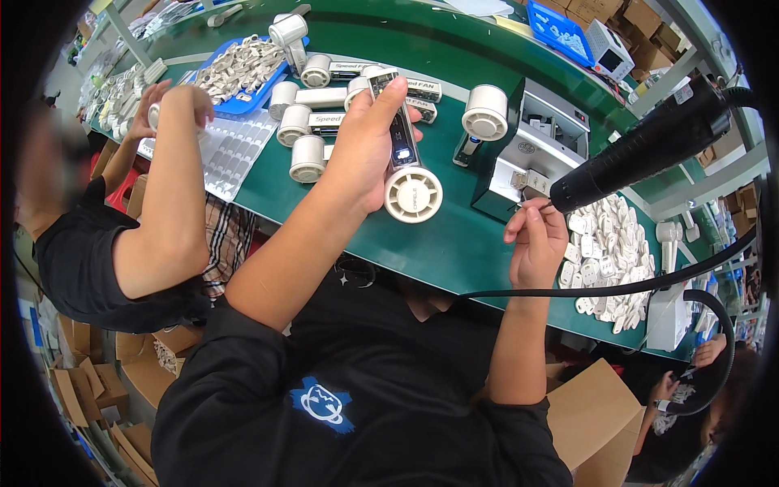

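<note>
My left hand (369,138) is wrapped around the dark handle of a handheld fan (414,195). The fan's round cream head hangs below my fingers, its grille facing up, and a small lit display glows on the handle. My right hand (537,239) is closed, fingertips pinched beside the thin bit of a black electric screwdriver (641,154). Whatever is between those fingertips is too small to make out. The screwdriver slants in from the upper right, its bit at the front of a screw feeder box (507,174). Another fan (485,114) stands left of that box.
Several fans (308,158) lie on the green table (389,247) beyond my left hand. A pile of white plastic parts (608,260) spreads at the right, crossed by a black cable (592,289). A co-worker (154,235) sits at the left, near a blue tray (247,101) of small parts.
</note>
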`<state>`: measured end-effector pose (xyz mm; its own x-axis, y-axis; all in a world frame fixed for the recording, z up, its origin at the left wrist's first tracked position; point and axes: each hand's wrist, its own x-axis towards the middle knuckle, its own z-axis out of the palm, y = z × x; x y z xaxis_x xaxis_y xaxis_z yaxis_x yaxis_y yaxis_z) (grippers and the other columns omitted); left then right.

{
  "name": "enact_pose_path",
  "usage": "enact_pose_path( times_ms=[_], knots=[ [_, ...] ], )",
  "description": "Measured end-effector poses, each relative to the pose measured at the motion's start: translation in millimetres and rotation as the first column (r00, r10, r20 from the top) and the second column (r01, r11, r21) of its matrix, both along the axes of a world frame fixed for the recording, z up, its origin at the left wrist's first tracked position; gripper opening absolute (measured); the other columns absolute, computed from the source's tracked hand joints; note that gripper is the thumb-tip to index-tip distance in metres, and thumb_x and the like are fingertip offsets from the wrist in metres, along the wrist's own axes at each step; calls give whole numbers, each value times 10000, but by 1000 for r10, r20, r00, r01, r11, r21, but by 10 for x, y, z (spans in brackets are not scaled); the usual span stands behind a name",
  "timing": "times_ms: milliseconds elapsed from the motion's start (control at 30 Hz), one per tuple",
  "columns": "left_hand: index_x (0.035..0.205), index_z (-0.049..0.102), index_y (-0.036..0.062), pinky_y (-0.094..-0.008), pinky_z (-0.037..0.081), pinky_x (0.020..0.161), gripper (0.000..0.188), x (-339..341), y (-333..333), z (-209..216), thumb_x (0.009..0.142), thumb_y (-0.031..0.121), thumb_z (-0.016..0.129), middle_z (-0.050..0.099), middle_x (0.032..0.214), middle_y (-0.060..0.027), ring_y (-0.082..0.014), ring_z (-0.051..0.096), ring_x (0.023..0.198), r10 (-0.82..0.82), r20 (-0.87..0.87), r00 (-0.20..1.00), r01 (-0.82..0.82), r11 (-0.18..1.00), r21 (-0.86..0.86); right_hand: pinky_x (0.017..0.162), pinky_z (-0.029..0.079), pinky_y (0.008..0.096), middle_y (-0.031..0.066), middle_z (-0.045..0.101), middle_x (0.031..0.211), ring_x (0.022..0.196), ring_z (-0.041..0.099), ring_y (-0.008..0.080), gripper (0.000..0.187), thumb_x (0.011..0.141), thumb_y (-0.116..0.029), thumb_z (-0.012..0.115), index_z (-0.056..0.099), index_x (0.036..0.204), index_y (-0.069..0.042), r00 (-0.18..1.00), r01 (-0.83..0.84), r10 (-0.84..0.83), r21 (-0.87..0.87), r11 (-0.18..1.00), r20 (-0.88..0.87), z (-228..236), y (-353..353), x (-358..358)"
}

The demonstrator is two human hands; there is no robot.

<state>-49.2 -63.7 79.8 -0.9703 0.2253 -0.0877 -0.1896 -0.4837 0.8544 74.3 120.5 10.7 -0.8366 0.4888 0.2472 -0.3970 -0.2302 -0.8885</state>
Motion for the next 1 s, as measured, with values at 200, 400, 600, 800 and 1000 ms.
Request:
enact_pose_path(
  times_ms=[200,400,600,800,1000],
  knots=[
    [995,511,95,-266,471,537,303,10,-5,43,866,358,586,591,770,-48,-140,567,637,-34,12,999,34,998,48,506,401,222,58,542,666,562,488,118,197,862,-47,523,500,1052,1,1000,16,-16,14,1000,-1,27,-29,-10],
    [964,465,103,-235,477,538,245,-94,-197,191,879,297,587,568,772,-29,-100,553,642,2,-260,966,37,989,146,517,400,213,80,556,736,566,479,111,516,864,-39,507,278,1326,-20,994,86,-89,-47,995,-68,31,-112,-28],
    [1054,422,59,-219,449,649,303,152,-77,147,848,145,627,530,842,-24,-84,516,721,140,-428,893,-94,987,127,595,428,268,85,534,841,676,495,148,355,785,-94,612,478,1109,-42,904,421,-250,623,659,-347,-259,-206,50],
    [1071,420,45,-231,461,638,343,283,260,-108,838,161,642,530,893,-27,-86,524,733,-48,-289,956,74,994,78,880,418,452,137,518,1158,1049,498,319,462,762,-407,635,528,1118,-132,768,618,83,769,164,-635,158,-467,-16],
    [1070,432,39,-242,468,634,337,296,348,-128,841,179,635,534,892,-36,-93,526,747,-103,-197,975,111,993,31,996,306,470,102,548,1173,1132,472,310,389,800,-371,605,537,1116,-155,820,553,132,830,68,-557,230,-595,58]
  ],
)
